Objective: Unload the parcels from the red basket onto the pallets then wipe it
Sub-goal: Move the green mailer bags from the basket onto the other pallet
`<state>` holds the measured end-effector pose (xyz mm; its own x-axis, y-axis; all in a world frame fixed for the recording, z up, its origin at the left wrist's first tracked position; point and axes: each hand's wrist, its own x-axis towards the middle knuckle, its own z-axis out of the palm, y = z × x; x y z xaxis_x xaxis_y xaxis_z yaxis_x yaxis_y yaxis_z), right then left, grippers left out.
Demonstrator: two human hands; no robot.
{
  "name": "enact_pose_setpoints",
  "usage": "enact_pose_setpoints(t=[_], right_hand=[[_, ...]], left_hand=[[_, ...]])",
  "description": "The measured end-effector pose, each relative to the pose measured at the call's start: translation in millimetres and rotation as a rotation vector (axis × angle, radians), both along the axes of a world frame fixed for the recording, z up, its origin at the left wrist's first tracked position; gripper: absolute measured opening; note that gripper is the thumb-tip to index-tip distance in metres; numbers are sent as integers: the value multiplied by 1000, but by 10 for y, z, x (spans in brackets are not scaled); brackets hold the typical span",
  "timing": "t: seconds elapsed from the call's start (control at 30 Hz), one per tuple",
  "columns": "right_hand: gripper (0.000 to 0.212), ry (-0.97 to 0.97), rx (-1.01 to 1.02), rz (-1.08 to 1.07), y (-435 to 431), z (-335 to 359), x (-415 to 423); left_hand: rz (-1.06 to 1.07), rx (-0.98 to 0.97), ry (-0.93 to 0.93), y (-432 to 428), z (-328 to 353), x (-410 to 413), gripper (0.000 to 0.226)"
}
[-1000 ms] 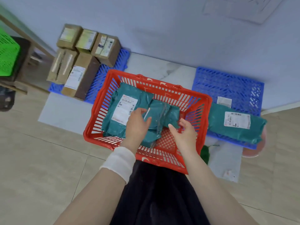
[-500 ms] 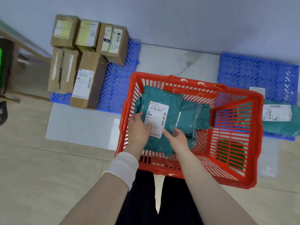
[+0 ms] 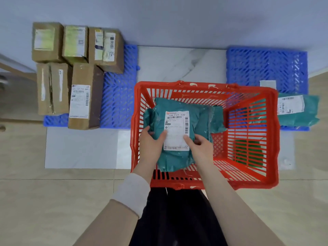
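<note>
The red basket [image 3: 269, 139] stands on the floor in front of me. Inside it lies a teal parcel bag [image 3: 170, 107] with a white label. My left hand [image 3: 150, 142] grips its left edge and my right hand [image 3: 200, 148] grips its right side, thumb on the label. A second teal bag [image 3: 214, 119] lies under it, partly hidden. A blue pallet [image 3: 266, 66] at the right carries another teal parcel [image 3: 300, 110]. The left blue pallet [image 3: 119, 96] holds several cardboard boxes [image 3: 83, 96].
A green cloth [image 3: 248, 151] shows through the basket's right wall. A pale marble slab [image 3: 181, 63] lies between the two pallets, against the grey wall. Beige floor tiles surround everything. My dark-clothed legs are just below the basket.
Both hands have taken hold of the labelled teal bag and lifted it toward me. The camera has shifted left, so the basket sits further right in view.
</note>
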<state>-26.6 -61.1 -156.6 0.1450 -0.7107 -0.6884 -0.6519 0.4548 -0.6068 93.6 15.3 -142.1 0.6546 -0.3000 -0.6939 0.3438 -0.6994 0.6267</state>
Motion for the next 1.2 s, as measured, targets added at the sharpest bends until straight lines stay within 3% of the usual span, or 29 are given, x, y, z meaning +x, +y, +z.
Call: enact_pose_setpoints(t=[0.13,0.2,0.33,0.47,0.6,0.73,0.87,1.2], right_hand=[[26,-83,-96,3,-76,297,-178],[23,-151,-92,-2,-129,439,-298],[28,-258,-109,-22,-382,643,-681],[45,-360,-74,-90,-808,784,-1229],[15,-440,-15,-42,-1356,821,-1917],[11,-402,-177,-111,-1910,766,-2520],[10,-359,-189,-152,-2276,678,-2897],[12,-254,-123,-138,-3270,379,-3046]], left_hand=[[171,-165,324,-90,193,-134,59],[216,-232,399,-159,272,-243,56],[198,-343,342,-385,425,-509,41],[130,-418,261,-835,596,-948,49],[66,-456,188,-1458,705,-1603,43],[-27,-417,199,-2009,687,-2309,43],[-55,-366,203,-2364,651,-2714,38],[-57,-298,147,-3361,198,-2755,31]])
